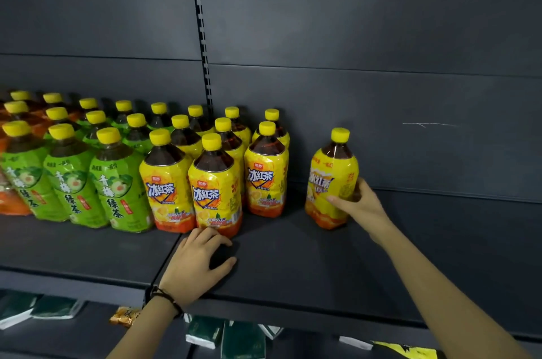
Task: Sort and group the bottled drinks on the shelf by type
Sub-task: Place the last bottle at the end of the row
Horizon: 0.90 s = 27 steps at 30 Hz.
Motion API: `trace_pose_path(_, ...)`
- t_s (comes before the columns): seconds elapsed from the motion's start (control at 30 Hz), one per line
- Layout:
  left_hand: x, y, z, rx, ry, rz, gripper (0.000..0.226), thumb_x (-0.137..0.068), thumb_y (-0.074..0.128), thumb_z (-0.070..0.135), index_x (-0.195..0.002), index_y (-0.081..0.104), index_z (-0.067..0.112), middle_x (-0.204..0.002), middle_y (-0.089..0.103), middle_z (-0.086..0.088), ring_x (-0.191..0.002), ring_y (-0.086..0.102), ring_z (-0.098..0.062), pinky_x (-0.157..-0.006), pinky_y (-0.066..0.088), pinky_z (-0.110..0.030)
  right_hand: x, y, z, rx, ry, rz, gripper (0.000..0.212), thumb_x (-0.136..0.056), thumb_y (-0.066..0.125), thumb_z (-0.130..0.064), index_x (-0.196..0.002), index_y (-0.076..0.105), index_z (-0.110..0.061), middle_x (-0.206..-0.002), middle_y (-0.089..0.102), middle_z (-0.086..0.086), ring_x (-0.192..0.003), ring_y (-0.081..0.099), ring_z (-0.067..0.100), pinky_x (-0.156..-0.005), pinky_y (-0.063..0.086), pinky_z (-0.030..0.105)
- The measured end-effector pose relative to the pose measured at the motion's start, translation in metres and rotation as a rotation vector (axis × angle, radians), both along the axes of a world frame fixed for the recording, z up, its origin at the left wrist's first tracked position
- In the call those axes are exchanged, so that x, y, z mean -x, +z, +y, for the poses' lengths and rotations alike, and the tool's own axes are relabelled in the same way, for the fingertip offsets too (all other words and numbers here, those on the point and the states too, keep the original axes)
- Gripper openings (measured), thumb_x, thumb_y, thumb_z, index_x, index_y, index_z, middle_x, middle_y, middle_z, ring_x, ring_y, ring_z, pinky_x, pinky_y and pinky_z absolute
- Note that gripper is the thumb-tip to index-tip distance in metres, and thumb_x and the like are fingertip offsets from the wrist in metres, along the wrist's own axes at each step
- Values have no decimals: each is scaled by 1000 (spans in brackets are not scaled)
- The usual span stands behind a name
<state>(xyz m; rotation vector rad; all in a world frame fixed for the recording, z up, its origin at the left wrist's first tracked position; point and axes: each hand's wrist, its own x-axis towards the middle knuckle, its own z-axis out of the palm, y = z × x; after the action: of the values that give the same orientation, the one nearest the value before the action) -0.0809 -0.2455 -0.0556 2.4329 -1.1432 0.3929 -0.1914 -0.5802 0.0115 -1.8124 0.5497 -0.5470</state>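
On the dark shelf (293, 264) stand several yellow-labelled iced tea bottles (215, 191) in rows, all with yellow caps. Left of them stand several green-labelled green tea bottles (117, 182). One yellow iced tea bottle (328, 179) stands apart on the right, and my right hand (360, 206) grips its lower body from the right side. My left hand (199, 259) rests flat on the shelf, fingers relaxed, just in front of the nearest yellow bottle and holding nothing.
Orange-labelled bottles (11, 206) show at the far left edge. The shelf's dark back panel (381, 124) rises behind the bottles. On the lower shelf lie green and white packets (205, 332) and a yellow packet (410, 351).
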Motion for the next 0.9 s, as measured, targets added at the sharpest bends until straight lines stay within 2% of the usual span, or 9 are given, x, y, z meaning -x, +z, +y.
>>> trace_pose_path(0.17,2,6,5,466,186,-5,33,-81,61,41,-103,64,16,-108,54,0,-106,51,-19,-93,38,-26,23,5,42,-111,311,-58,79,-74,79,-9,-129,32,-41,-130,49,-15,-114,53,2,-86,51,25)
trace_pose_path(0.23,-1,13,9,649,402,18,52,-74,79,26,-117,57,9,-123,47,-13,-119,42,-31,-102,29,-30,28,3,60,-56,289,-110,80,-75,78,-7,-124,29,-47,-131,43,-18,-120,48,3,-94,49,30)
trace_pose_path(0.3,-10,21,15,751,568,66,83,-65,84,34,-131,45,4,-137,37,-23,-127,32,-39,-107,24,-40,29,-3,79,28,153,-144,80,-72,80,-12,-126,32,-46,-133,45,-14,-124,46,5,-100,46,37)
trace_pose_path(0.4,-27,29,25,748,705,47,113,-55,61,73,-143,30,10,-147,27,-26,-132,29,-45,-105,27,-58,25,-10,106,109,25,-155,94,-67,85,-20,-140,28,-33,-138,43,-10,-126,45,7,-103,44,35)
trace_pose_path(0.5,-44,35,35,708,743,122,132,-46,43,94,-149,18,17,-155,13,-23,-140,18,-45,-102,23,-68,14,-9,114,167,-30,-142,104,-67,85,-18,-148,22,-28,-143,41,-7,-129,42,8,-105,41,33)
trace_pose_path(0.57,-53,37,41,685,740,191,137,-39,45,96,-151,7,26,-158,1,-18,-143,8,-44,-101,18,-73,7,-7,117,175,-3,-120,103,-69,84,-18,-149,20,-30,-144,41,-8,-129,42,8,-105,42,34)
trace_pose_path(0.67,-61,36,44,664,698,263,140,-39,70,80,-150,-2,35,-159,-10,-13,-145,-3,-40,-101,12,-76,-2,-7,123,178,14,-87,102,-69,84,-20,-148,20,-32,-142,43,-9,-128,43,7,-104,44,34)
trace_pose_path(0.73,-63,35,43,686,665,265,136,-43,72,70,-149,-6,36,-159,-7,-16,-145,0,-39,-101,13,-76,-6,-7,129,175,31,-86,101,-69,84,-20,-147,21,-33,-141,44,-11,-126,43,5,-101,43,30)
trace_pose_path(0.9,-77,27,49,669,606,161,134,-49,42,96,-151,10,15,-146,25,-36,-137,24,-48,-99,29,-67,-26,-8,157,159,67,-105,99,-71,82,-21,-147,20,-38,-139,45,-15,-124,45,2,-98,42,25)
